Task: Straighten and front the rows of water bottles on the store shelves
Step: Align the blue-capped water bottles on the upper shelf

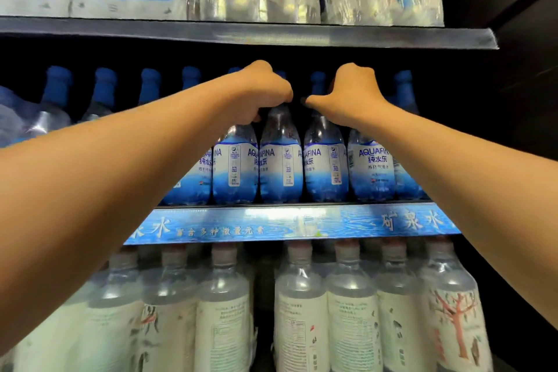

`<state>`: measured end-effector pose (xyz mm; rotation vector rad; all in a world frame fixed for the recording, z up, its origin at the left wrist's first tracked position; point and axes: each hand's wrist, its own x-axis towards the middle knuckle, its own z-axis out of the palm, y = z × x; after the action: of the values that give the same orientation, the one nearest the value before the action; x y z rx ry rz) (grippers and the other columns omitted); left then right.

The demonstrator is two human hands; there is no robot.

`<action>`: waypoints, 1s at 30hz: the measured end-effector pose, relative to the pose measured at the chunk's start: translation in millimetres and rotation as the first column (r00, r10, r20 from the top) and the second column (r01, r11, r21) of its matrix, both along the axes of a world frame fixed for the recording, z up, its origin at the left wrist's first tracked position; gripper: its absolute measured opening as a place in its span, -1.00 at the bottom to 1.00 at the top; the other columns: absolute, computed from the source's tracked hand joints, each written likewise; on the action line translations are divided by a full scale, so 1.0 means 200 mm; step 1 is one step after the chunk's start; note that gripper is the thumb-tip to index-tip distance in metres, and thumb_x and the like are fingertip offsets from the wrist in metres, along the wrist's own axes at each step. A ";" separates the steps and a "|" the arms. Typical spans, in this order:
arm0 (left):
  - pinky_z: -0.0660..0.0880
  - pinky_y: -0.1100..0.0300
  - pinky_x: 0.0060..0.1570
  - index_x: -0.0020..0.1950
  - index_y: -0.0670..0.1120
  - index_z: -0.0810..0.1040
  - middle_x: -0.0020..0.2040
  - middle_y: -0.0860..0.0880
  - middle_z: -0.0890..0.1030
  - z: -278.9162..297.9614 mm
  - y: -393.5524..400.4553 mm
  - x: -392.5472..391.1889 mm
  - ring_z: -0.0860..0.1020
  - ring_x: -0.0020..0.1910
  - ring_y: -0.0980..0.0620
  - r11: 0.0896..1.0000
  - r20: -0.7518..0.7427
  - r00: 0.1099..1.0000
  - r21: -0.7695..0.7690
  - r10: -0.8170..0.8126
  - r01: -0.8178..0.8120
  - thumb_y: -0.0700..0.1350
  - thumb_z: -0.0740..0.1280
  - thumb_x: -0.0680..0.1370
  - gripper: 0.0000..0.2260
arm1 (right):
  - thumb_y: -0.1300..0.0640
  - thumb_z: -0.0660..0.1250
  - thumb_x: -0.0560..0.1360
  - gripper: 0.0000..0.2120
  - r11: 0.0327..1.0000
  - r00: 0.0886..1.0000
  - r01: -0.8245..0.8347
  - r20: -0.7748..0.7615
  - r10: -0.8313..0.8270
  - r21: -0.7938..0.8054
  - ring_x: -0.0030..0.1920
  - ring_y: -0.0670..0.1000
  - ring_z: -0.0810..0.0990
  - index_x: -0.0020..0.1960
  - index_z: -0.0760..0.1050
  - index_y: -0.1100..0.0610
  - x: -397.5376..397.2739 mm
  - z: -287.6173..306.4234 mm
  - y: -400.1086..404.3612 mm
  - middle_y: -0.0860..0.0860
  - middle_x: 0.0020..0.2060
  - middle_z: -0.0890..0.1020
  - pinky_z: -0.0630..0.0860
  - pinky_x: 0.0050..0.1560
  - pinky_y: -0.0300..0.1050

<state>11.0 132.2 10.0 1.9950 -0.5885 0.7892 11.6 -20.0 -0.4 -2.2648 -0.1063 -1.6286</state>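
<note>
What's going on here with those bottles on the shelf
A person is tidying the Aquafina bottles on the middle shelf. The left hand grips the top of one front-row bottle, and the right hand grips the neck of another bottle nearby. Several labels in that row face sideways.

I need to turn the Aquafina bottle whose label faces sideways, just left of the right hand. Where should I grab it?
Grip the bottle by its narrow neck from the front and above; neighbours hem in its body on both sides.
</note>
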 end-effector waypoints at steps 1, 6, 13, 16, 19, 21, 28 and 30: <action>0.54 0.05 -0.09 -0.12 -0.12 0.43 -0.19 -0.13 0.53 0.01 0.01 0.00 0.53 -0.18 -0.08 1.000 -0.007 1.000 -0.008 -0.006 0.006 -0.25 0.34 0.52 -0.90 | -0.17 0.51 0.33 -0.51 1.000 1.000 0.005 -0.004 -0.005 -0.003 -0.34 0.04 0.45 -0.37 0.30 0.11 0.01 0.01 0.01 -0.01 -0.41 0.40 0.19 -0.50 -0.19; 0.59 -0.07 -0.02 -0.08 -0.17 0.42 -0.20 -0.17 0.50 0.01 -0.01 0.03 0.54 -0.20 -0.12 1.000 -0.009 1.000 -0.013 0.007 -0.007 -0.36 0.27 0.54 -0.89 | -0.18 0.57 0.29 -0.49 0.999 0.997 0.053 -0.059 -0.053 -0.003 -0.22 0.10 0.51 -0.29 0.35 0.16 0.04 0.04 0.00 0.06 -0.23 0.50 0.41 -0.28 -0.11; 0.63 -0.16 -0.03 0.00 -0.20 0.45 -0.07 -0.23 0.58 0.01 -0.04 0.06 0.65 -0.10 -0.17 0.997 0.071 0.995 -0.038 0.065 -0.062 -0.38 0.36 0.48 -0.83 | -0.09 0.60 0.26 -0.56 0.999 0.997 0.006 -0.078 -0.003 0.039 -0.16 0.09 0.55 -0.14 0.46 0.16 0.05 0.07 -0.02 0.08 -0.16 0.55 0.41 -0.25 -0.15; 0.64 -0.10 -0.03 0.09 -0.23 0.52 0.07 -0.22 0.60 0.00 -0.05 0.08 0.64 0.00 -0.17 0.975 0.160 0.963 0.001 0.218 -0.220 -0.31 0.44 0.45 -0.76 | -0.09 0.60 0.26 -0.57 0.999 0.996 -0.005 -0.086 0.009 0.046 -0.18 0.08 0.55 -0.17 0.47 0.15 0.04 0.07 -0.02 0.08 -0.18 0.55 0.41 -0.27 -0.14; 0.64 -0.02 -0.05 -0.01 -0.19 0.55 -0.05 -0.13 0.61 0.01 -0.06 0.09 0.62 -0.10 -0.07 0.935 0.256 0.909 0.047 0.330 -0.353 -0.21 0.50 0.43 -0.79 | -0.04 0.61 0.28 -0.62 0.993 0.992 -0.073 -0.100 0.083 0.095 -0.23 0.07 0.62 -0.17 0.50 0.16 0.04 0.07 -0.03 0.09 -0.19 0.60 0.53 -0.31 -0.11; 0.65 0.05 -0.17 -0.13 -0.15 0.53 -0.15 -0.09 0.58 0.02 -0.06 0.09 0.59 -0.19 -0.04 0.916 0.289 0.882 0.042 0.372 -0.400 -0.12 0.56 0.38 -0.75 | 0.02 0.61 0.29 -0.65 0.981 0.979 -0.145 -0.125 0.161 0.128 -0.26 0.10 0.67 -0.15 0.53 0.19 0.04 0.07 -0.03 0.12 -0.19 0.64 0.66 -0.22 0.00; 0.56 0.11 -0.21 -0.21 -0.12 0.44 -0.21 -0.08 0.54 0.01 -0.06 0.10 0.54 -0.22 -0.04 0.963 0.205 0.943 0.014 0.262 -0.270 -0.10 0.56 0.39 -0.71 | 0.10 0.55 0.36 -0.73 0.982 0.966 -0.163 -0.189 0.178 0.096 -0.30 0.10 0.69 -0.08 0.57 0.23 0.05 0.09 -0.04 0.13 -0.20 0.67 0.68 -0.20 0.05; 0.62 0.05 -0.06 -0.10 -0.16 0.46 -0.07 -0.17 0.59 0.01 -0.05 0.09 0.60 -0.10 -0.11 0.990 0.109 0.985 -0.043 0.137 -0.133 -0.23 0.47 0.46 -0.81 | 0.02 0.56 0.34 -0.70 0.983 0.968 -0.161 -0.179 0.174 0.084 -0.34 0.06 0.67 -0.18 0.53 0.19 0.04 0.09 -0.04 0.10 -0.25 0.67 0.67 -0.26 -0.03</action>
<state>29.8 121.9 11.7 1.9830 -0.5030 0.9923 19.2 -28.6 17.8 -2.2752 -0.1866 -1.3103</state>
